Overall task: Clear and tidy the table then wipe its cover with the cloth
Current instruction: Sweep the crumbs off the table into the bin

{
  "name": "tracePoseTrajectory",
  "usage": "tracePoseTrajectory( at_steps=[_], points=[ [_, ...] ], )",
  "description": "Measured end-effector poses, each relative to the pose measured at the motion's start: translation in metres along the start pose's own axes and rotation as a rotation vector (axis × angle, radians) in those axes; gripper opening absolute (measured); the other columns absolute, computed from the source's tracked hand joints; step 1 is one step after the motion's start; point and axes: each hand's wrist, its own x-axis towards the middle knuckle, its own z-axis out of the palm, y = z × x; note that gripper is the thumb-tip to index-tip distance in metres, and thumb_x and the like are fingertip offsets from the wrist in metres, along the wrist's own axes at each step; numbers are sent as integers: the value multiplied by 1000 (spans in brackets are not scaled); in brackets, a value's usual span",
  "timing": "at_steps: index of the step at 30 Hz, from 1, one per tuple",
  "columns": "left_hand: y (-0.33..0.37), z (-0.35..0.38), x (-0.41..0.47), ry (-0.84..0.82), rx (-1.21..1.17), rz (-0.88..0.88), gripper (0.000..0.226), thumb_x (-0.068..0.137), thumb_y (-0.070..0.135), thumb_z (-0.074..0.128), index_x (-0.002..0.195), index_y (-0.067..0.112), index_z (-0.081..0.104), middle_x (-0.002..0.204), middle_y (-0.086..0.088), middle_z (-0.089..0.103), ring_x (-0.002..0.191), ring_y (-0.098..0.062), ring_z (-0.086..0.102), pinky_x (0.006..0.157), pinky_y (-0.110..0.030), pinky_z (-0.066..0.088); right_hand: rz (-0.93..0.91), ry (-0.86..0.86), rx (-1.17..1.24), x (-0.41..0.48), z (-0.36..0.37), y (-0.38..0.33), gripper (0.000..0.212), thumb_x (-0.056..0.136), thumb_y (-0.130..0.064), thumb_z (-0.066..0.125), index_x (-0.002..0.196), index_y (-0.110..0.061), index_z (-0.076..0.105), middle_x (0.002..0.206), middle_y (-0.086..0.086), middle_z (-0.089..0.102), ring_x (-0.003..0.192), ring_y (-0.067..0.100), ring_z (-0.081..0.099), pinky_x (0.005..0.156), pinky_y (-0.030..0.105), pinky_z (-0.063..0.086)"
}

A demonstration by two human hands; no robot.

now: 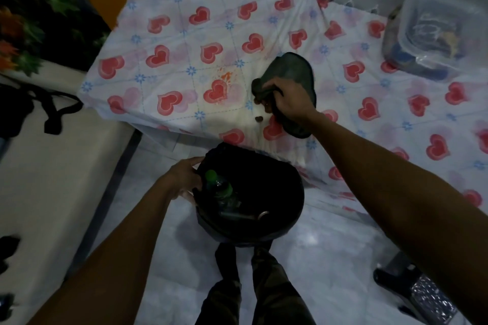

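Head view: the table's heart-printed cover point(184, 34) fills the upper frame; the right hand point(287, 103) sits close to the near edge, somewhat right of the middle, fingers curled down and pinching a bunched fold of the dark cloth point(290, 68). The rest of the cloth lies flat on the cover; its long axis runs from the far edge toward the near edge, the broad rounded end pointing away from the person and the other end trailing under the wrist.

Just left of that hand, between the cloth and the near edge, lie a few small brown crumbs point(258, 119). An orange stain point(227, 76) marks the cover further left, toward the centre.

Below the near edge the left hand point(184, 177) grips the left rim of a black bin point(298, 179), thumb over the top; its mouth gapes upward beneath the crumbs' stretch of edge. A green-capped bottle point(219, 187) lies inside.

The right hand is much the nearer to the crumbs; the coming move looks like a short drag of the cloth leftward and toward the person, tipping them over the edge into the bin.

A clear lidded container point(435, 34) stands at the far right corner.
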Motion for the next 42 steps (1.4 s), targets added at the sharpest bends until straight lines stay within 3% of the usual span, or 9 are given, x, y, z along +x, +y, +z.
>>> tracePoseTrajectory(
  at_steps=[2, 6, 8, 11, 14, 19, 27, 37, 42],
  points=[
    [1, 1, 1, -2, 6, -1, 81, 81, -27, 54, 145, 22, 49, 106, -20, 68, 79, -39, 68, 51, -46, 60, -2, -25, 8, -8, 5, -5, 33, 93, -6, 43, 109, -20, 68, 91, -4, 74, 76, 10, 68, 73, 27, 54],
    [0, 2, 6, -15, 12, -22, 87, 79, -27, 56, 149, 23, 46, 120, -25, 66, 82, -42, 67, 50, -46, 60, -51, 6, -25, -28, 21, -12, 32, 91, -2, 47, 108, -14, 72, 105, 2, 74, 90, 8, 63, 75, 8, 41],
    [0, 3, 7, -16, 8, -26, 87, 79, -28, 55, 148, 24, 46, 125, -27, 63, 80, -41, 66, 48, -45, 59, -116, 30, -39, -40, 29, -14, 31, 89, 3, 48, 105, -9, 72, 107, 6, 74, 94, 17, 65, 78, 11, 40],
    [-3, 5, 11, -29, -14, -32, 88, 78, -28, 56, 147, 26, 48, 125, -25, 64, 81, -42, 66, 52, -49, 60, -215, 80, -32, -63, 46, -14, 31, 85, 11, 51, 103, -3, 71, 102, 12, 74, 91, 18, 62, 85, 11, 42],
    [-5, 8, 12, -20, -8, -26, 89, 77, -27, 58, 146, 29, 49, 127, -22, 64, 90, -44, 67, 61, -53, 61, -148, 93, -25, -85, 60, -19, 31, 89, 3, 52, 108, -10, 72, 110, 6, 73, 102, 22, 66, 90, 32, 51],
    [-2, 18, 11, -39, 13, 23, 88, 77, -26, 58, 146, 28, 48, 121, -22, 66, 87, -42, 69, 57, -49, 61, -104, 20, 73, -120, 65, -43, 34, 86, 2, 49, 108, -12, 72, 112, 3, 74, 106, 19, 68, 95, 33, 51],
    [4, 24, 8, -37, 49, 62, 87, 78, -24, 59, 147, 27, 46, 116, -21, 69, 80, -41, 70, 63, -57, 61, -123, -94, 83, -173, 84, -50, 29, 94, -5, 52, 115, -16, 68, 116, 1, 72, 106, 19, 67, 94, 36, 51],
    [-11, 18, 1, -17, -10, 44, 86, 77, -27, 60, 147, 21, 46, 88, -16, 71, 66, -34, 66, 48, -45, 59, -38, 42, 193, -176, 59, -69, 27, 100, -11, 51, 122, -18, 65, 118, -3, 70, 105, 2, 62, 92, 3, 37],
    [-27, 17, 4, 7, -23, 25, 86, 77, -28, 57, 145, 22, 48, 88, -16, 69, 66, -33, 66, 46, -41, 58, 63, 28, 142, -187, 74, -54, 23, 101, -19, 52, 119, -23, 66, 117, -9, 70, 108, 7, 63, 95, 15, 43]
  ],
)
